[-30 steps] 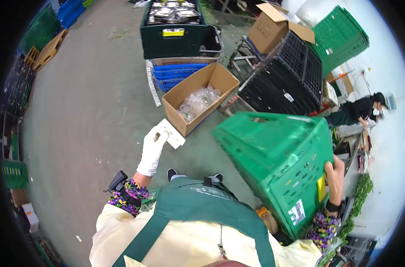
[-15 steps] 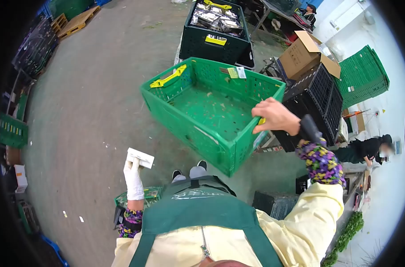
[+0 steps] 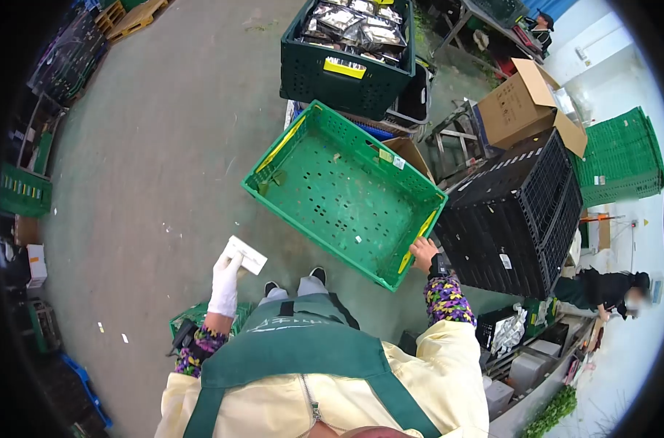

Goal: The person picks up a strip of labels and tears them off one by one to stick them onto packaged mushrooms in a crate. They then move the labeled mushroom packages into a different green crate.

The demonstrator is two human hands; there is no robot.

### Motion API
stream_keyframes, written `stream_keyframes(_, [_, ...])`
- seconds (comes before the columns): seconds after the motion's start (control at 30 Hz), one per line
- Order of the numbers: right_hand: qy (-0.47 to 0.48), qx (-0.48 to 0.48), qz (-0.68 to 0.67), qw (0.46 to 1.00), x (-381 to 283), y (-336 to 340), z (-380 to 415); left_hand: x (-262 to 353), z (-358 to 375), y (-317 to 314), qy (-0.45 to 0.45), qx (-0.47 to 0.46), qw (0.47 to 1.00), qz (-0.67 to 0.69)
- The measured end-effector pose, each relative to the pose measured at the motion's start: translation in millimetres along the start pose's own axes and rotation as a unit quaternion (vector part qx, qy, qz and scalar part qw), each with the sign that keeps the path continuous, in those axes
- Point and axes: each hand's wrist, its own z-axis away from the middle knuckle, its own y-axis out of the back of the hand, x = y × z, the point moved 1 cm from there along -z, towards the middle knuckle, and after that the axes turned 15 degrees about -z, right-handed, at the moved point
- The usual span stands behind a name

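My right hand [image 3: 423, 254], bare, is closed around the near right end of a green plastic crate [image 3: 325, 250], by its yellow handle [image 3: 417, 242]. The crate hangs tilted in front of me, its open side toward me. Inside are bits of debris and a leaf near the left end; a small label [image 3: 398, 163] is stuck on the far wall. My left hand [image 3: 224, 283] wears a white glove and grips a small white rectangular block [image 3: 246, 255] with faint print on it. Below that hand, another green crate [image 3: 190, 318] stands by my legs.
A dark green crate [image 3: 303, 86] of silvery packets stands ahead. To the right are a black crate stack [image 3: 507, 219], an open cardboard box [image 3: 518, 109] and green stacked crates [image 3: 616, 164]. One person [image 3: 602, 288] works at right, another [image 3: 540, 33] sits far back.
The green crate has swung lower and tipped so its inside faces me more. My right hand has moved down and in with it. My left hand still holds the white block, shifted slightly right.
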Motion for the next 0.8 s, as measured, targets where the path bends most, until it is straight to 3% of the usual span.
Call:
stream_keyframes(0.13, [-0.067, -0.060, 0.050, 0.995, -8.0, 1.4, -3.3, 29.3, -25.7, -38.9, 0.010, -0.022, 1.000, 0.000])
stream_keyframes(0.2, [-0.191, -0.149, 0.023, 0.970, -57.8, 47.0, -20.5, 54.9, -31.2, -47.4, -0.049, -0.049, 0.992, -0.105])
stream_keyframes(0.23, [-0.166, -0.088, -0.094, 0.978, -83.4, 68.5, -34.8, 66.3, -34.4, -51.9, -0.085, -0.036, 0.989, -0.116])
stream_keyframes(0.3, [-0.079, 0.027, -0.320, 0.944, -139.5, 103.4, -65.8, 88.1, -38.8, -64.0, -0.134, -0.028, 0.987, -0.084])
stream_keyframes(0.33, [-0.014, 0.082, -0.422, 0.903, -174.7, 120.4, -84.3, 99.6, -39.3, -68.3, -0.129, -0.028, 0.989, -0.066])
stream_keyframes(0.4, [0.022, 0.088, -0.571, 0.816, -255.3, 149.2, -119.5, 110.7, -48.1, -68.3, -0.150, -0.038, 0.985, -0.077])
stream_keyframes(0.5, [0.052, 0.119, -0.590, 0.797, -336.2, 164.1, -171.4, 132.6, -63.2, -52.0, -0.143, -0.058, 0.984, -0.088])
stream_keyframes(0.57, [0.005, 0.071, -0.638, 0.766, -368.2, 170.1, -211.3, 146.4, -84.5, -24.8, -0.154, -0.057, 0.980, -0.114])
stream_keyframes(0.67, [0.033, 0.048, -0.694, 0.718, -401.8, 174.5, -267.4, 167.4, -125.8, 27.4, -0.169, -0.078, 0.978, -0.095])
stream_keyframes(0.7, [0.045, 0.072, -0.659, 0.748, -413.9, 171.8, -288.2, 171.8, -144.6, 47.5, -0.170, -0.100, 0.975, -0.104])
stream_keyframes(0.73, [0.036, 0.088, -0.661, 0.745, -426.3, 171.8, -306.8, 180.0, -163.0, 66.2, -0.170, -0.124, 0.971, -0.111])
stream_keyframes(0.8, [0.038, 0.023, -0.730, 0.682, -455.5, 179.9, -337.1, 205.6, -184.5, 101.7, -0.170, -0.138, 0.968, -0.121])
